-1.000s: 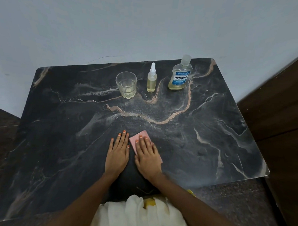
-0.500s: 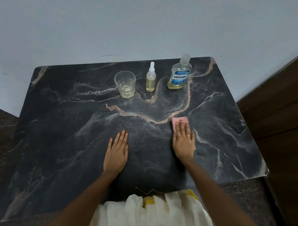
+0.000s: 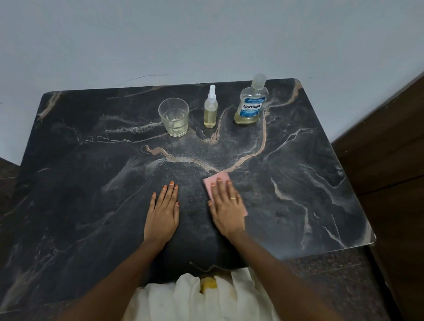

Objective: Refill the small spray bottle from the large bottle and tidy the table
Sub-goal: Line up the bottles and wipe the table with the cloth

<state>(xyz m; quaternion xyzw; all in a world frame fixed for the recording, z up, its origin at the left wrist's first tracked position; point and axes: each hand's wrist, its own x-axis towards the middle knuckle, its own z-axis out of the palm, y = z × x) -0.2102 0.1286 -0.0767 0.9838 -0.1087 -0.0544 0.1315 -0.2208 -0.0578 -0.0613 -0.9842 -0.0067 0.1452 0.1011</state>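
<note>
My flat-fingered right hand [image 3: 227, 209] has slid the pink square cloth [image 3: 216, 181] back leftward over the black marble table [image 3: 85, 192]: tidying underway.

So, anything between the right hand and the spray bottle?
Nothing visible. Only table lies between the right hand, flat on the pink cloth, and the spray bottle. The glass and large bottle stand to either side of it, apart.

The right hand [image 3: 227, 209], flat on the cloth [image 3: 216, 182], is left of and nearer than its position half a second ago. It has slid the cloth back across the worktop [image 3: 85, 192] towards the left hand [image 3: 162, 214]. A gap separates the hands; a second ago they were side by side.
</note>
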